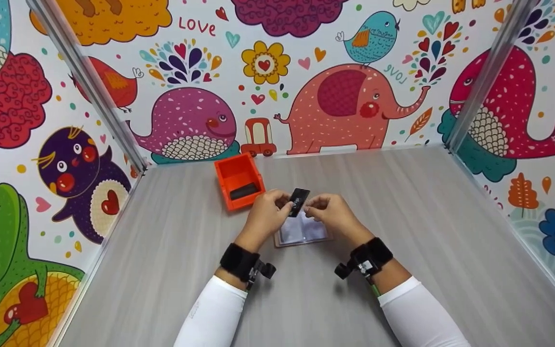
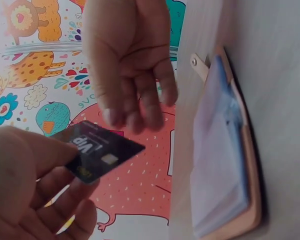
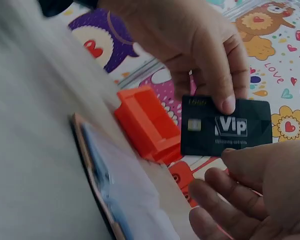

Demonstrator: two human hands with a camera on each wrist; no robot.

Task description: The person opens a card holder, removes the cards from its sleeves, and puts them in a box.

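A black card point(image 1: 298, 202) printed with "Vip" and a chip is pinched between the thumb and fingers of my left hand point(image 1: 270, 212). Close to the card's right side is my right hand point(image 1: 331, 210), its fingers loosely bent and holding nothing. The left wrist view shows a gap between that hand and the card point(image 2: 102, 150). Below both hands a card holder point(image 1: 304, 230) lies spread on the table, with clear plastic sleeves and a tan cover. Its snap strap point(image 2: 199, 66) sticks out at one end in the left wrist view.
An orange bin point(image 1: 224, 179) stands behind my left hand, with dark flat pieces point(image 1: 244, 191) inside. The grey table point(image 1: 171, 270) is bounded by printed panels point(image 1: 268, 106) at the back and sides, joined by metal posts point(image 1: 480, 77).
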